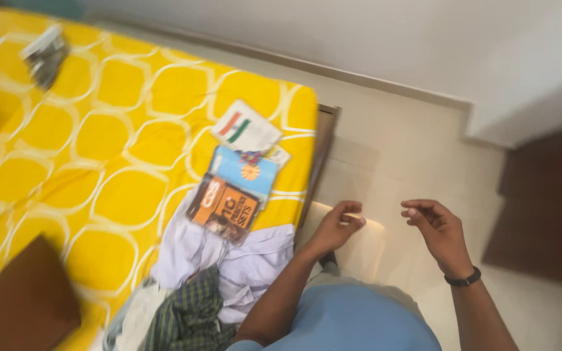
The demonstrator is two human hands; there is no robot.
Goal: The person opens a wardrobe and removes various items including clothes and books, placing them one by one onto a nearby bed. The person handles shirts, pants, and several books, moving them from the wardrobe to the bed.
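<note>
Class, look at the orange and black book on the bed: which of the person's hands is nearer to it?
Left. The left hand hangs just right of the orange and black book; the right hand is farther right, over the floor.

Both forearms reach up from the bottom edge into the lower right of the frame. Left hand (337, 227), near lower centre: fingers curled inward into a loose fist, thumb laid across the top. Right hand (438, 229), further right and well apart from it: fingers bent, palm turned leftward, empty. Dark band circles the right wrist.
</note>
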